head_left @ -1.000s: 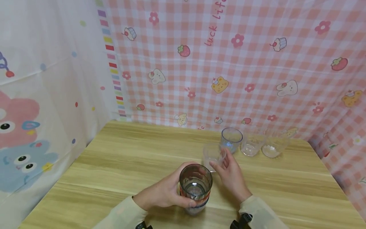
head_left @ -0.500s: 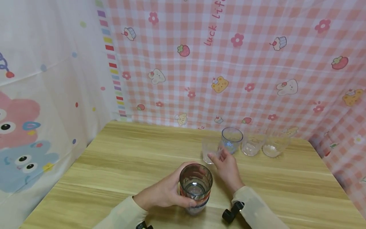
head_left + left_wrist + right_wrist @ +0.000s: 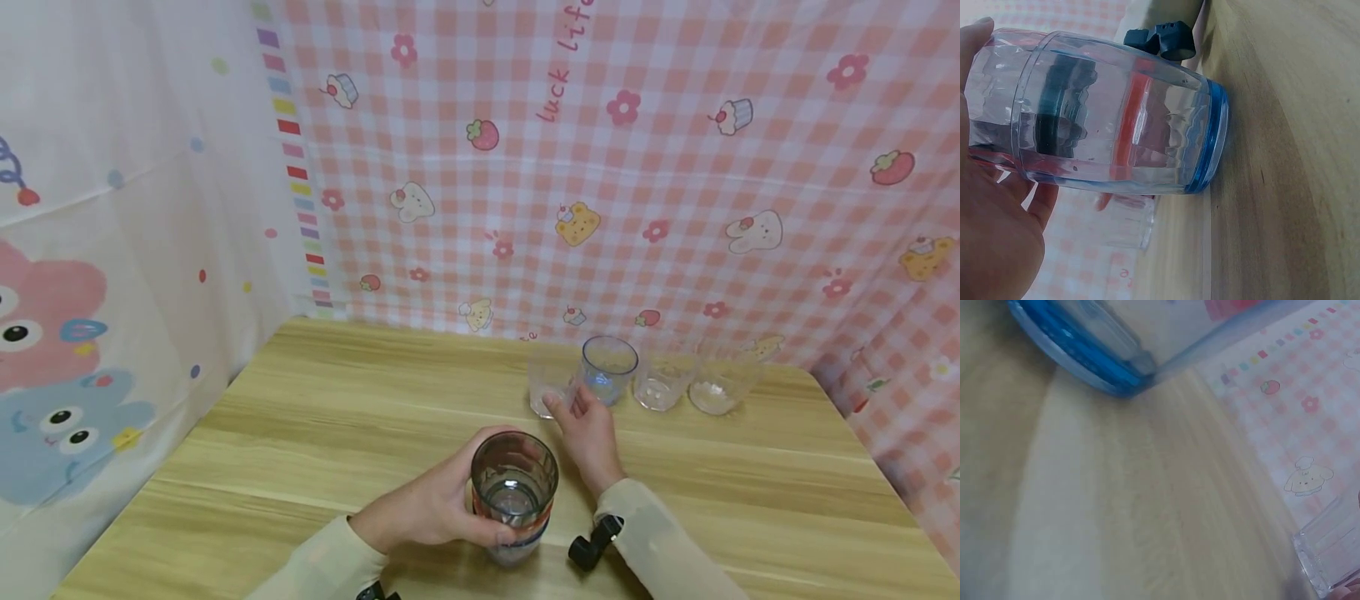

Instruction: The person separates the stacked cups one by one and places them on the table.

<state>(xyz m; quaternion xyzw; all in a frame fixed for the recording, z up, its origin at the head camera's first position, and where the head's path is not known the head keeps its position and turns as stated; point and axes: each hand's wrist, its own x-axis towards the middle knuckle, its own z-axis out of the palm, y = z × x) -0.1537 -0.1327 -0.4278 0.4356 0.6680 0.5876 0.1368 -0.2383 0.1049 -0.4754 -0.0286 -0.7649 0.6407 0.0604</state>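
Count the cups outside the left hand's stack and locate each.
4: a clear cup pinched by the right hand; then, rightward, the blue-rimmed cup, the third cup and the rightmost cup. Nested ones could be hidden.

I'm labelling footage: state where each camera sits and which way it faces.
Head: worn there, facing forward and down over the table; left hand, right hand and sleeves show.
Left wrist: worn there, facing the stacked cups; left hand and right sleeve show.
Right wrist: worn there, facing across the table; right hand barely shows.
Both wrist views share the cups' blue base.
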